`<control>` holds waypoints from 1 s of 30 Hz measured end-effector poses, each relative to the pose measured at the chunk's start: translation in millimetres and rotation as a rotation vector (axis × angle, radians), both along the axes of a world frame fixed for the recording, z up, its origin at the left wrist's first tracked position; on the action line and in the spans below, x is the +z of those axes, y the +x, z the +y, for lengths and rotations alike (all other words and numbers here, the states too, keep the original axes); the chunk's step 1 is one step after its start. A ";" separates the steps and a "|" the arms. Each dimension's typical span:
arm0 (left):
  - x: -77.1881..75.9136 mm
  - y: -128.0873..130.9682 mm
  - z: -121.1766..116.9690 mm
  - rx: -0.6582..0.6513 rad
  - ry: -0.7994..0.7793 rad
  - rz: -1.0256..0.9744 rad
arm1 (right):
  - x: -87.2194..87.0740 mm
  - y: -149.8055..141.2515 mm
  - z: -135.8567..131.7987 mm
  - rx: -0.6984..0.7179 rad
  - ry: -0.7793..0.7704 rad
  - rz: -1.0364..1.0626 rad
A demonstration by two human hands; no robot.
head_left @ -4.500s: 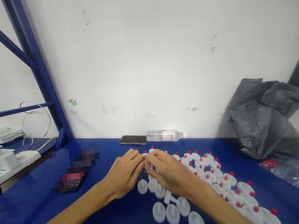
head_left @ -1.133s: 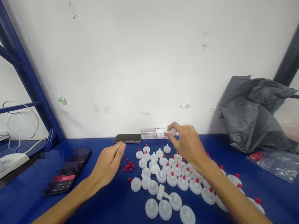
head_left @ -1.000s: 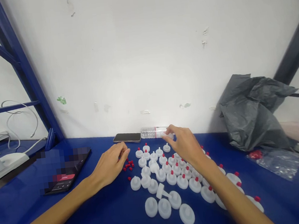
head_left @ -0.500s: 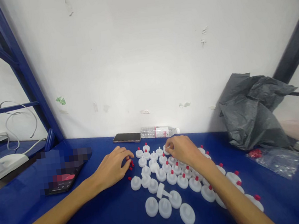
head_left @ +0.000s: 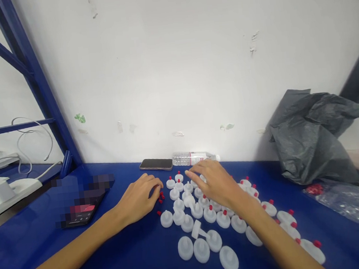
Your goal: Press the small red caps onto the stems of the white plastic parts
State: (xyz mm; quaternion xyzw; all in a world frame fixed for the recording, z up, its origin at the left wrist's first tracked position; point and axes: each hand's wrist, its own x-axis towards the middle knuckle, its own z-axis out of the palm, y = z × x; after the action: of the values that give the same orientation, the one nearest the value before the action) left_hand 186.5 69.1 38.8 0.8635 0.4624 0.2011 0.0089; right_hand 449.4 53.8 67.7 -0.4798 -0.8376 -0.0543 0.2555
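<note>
Many white round plastic lids with nozzles (head_left: 201, 250) stand upright on the blue table (head_left: 128, 259). Several carry small red tips, while those nearest me are bare. My left hand (head_left: 141, 197) is left of the group, thumb and forefinger brought together; whatever lies between them is too small to make out. Beside its fingertips lie several loose red tips (head_left: 161, 196). My right hand (head_left: 212, 181) hovers over the far part of the lids, thumb and fingers apart, nothing visible in them. Its wrist hides some lids. A white T-shaped plastic piece (head_left: 197, 229) leans among the near lids.
By the wall lie a phone (head_left: 156, 164) and a clear plastic bottle (head_left: 183, 158). A dark device (head_left: 82, 217), partly blurred, rests at left. On the right are a grey plastic bag (head_left: 311, 137) and a clear bag (head_left: 345, 202) with red pieces.
My right hand has come away from a far lid and shifted left, its fingers parting. The fingertips of my left hand have drawn closer together near the red tips. The view has shifted slightly.
</note>
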 end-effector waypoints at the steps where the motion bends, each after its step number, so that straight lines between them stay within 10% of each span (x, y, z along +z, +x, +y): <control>1: 0.2 -0.1 0.3 0.005 0.006 -0.007 | -1.1 -5.6 -2.8 0.043 0.000 -0.008; 12: -0.2 -2.1 1.2 0.009 0.053 -0.078 | -36.3 -24.9 -5.7 0.135 -0.087 -0.044; 30: 4.5 7.5 -18.9 -0.134 0.079 -0.133 | -13.2 -46.6 -25.0 0.307 0.080 0.070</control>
State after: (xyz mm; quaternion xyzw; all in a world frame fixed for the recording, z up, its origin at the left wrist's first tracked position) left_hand 194.0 50.2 43.3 0.8769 0.3936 0.2751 0.0189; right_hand 402.8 28.8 54.5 -0.3373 -0.8887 -0.0312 0.3089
